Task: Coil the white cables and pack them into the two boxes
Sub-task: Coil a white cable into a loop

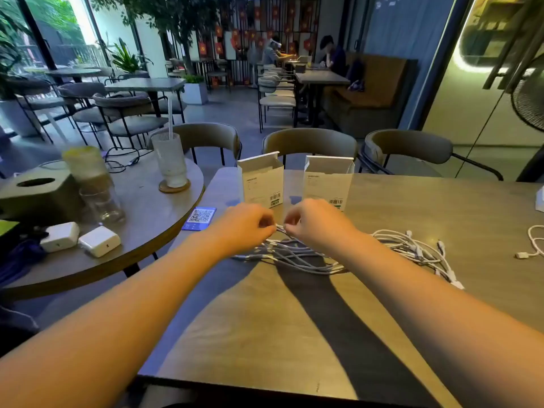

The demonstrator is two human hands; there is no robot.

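White cables (297, 254) (loose, lying left-right) pinched by both hands, left (247, 223) and right (315, 222), before boxes (260, 179).

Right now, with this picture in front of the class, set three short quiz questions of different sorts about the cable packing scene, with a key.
1. True or false: both white boxes, the left box and the right box, stand upright with top flaps open.
2. Which hands pinch the white cable? A left only, B right only, C both.
3. Fill in: the loose pile of cables lies on the ____.

Key: 1 true. 2 C, the left hand and the right hand. 3 table.
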